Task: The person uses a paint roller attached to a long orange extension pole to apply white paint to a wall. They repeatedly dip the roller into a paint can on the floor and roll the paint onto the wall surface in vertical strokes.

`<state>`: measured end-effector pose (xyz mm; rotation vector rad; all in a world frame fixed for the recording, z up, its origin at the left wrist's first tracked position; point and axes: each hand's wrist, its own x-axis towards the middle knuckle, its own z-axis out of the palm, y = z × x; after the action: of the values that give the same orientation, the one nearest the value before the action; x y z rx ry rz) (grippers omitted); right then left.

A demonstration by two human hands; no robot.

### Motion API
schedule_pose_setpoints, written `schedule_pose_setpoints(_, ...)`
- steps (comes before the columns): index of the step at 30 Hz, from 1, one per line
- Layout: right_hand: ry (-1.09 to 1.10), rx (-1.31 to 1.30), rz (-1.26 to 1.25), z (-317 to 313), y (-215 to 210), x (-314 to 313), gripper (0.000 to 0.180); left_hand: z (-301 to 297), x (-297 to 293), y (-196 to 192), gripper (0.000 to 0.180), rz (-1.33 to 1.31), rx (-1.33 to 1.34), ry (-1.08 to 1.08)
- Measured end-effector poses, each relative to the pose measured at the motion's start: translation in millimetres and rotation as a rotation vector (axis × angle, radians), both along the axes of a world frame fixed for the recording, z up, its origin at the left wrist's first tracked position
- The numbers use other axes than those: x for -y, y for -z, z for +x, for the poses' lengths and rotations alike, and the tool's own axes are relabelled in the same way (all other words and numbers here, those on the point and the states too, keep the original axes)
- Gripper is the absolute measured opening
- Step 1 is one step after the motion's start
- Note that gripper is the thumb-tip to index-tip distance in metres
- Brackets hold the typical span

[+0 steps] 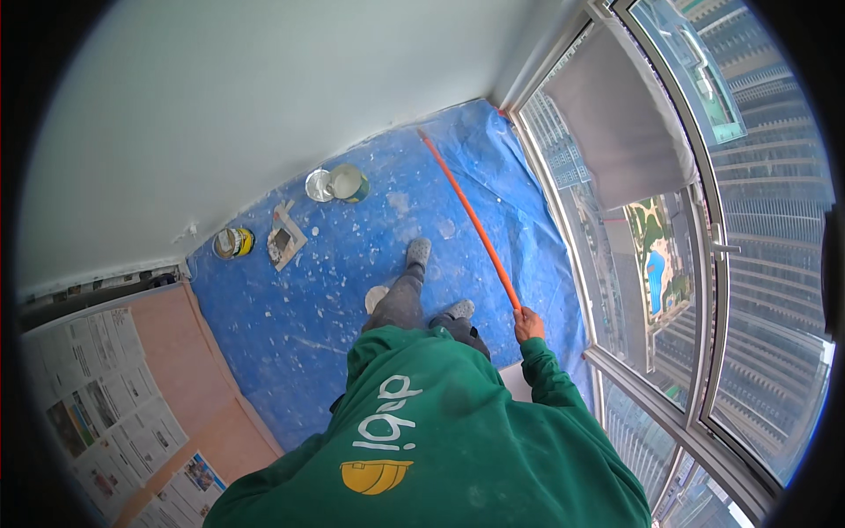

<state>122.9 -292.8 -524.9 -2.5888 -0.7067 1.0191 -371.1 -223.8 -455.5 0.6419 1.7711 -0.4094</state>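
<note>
My right hand [530, 325] is closed around the near end of a long orange pole [472, 218]. From there the pole slants away to the far left, and its thin far tip is over the blue plastic sheet [352, 290] close to the pale wall. Whether that tip touches the sheet or the wall I cannot tell. The green sleeve of my right arm reaches out to the right of my body. No part of my left hand shows; my green sweatshirt covers the lower middle of the picture.
Near the wall stand an open paint bucket [349, 183], a round silvery lid [318, 186] and a yellow-and-black can [233, 243]. A paint-stained piece of board [284, 238] lies between them. Tall windows [616, 264] line the right. Newspaper [114, 378] covers a surface at lower left.
</note>
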Motion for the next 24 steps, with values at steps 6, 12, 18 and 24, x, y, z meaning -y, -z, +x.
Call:
schedule_pose_setpoints(6,-0.005,0.009,0.032,10.2,-0.2,-16.1,0.032,1.4,-2.6,3.3,0.043,0.016,0.001,0.028)
schedule_pose_setpoints(12,0.051,0.026,0.086,3.2,-57.5,41.2,0.032,6.6,-5.1,9.9,0.042,0.062,0.005,0.044)
schedule_pose_setpoints(18,0.089,0.010,0.207,-7.8,-97.3,113.4,0.031,13.8,-8.6,22.4,0.042,0.109,0.017,0.072)
schedule_pose_setpoints(24,0.162,-0.015,0.315,-12.0,-141.5,164.0,0.027,24.0,-25.0,38.0,0.042,0.153,0.025,0.103)
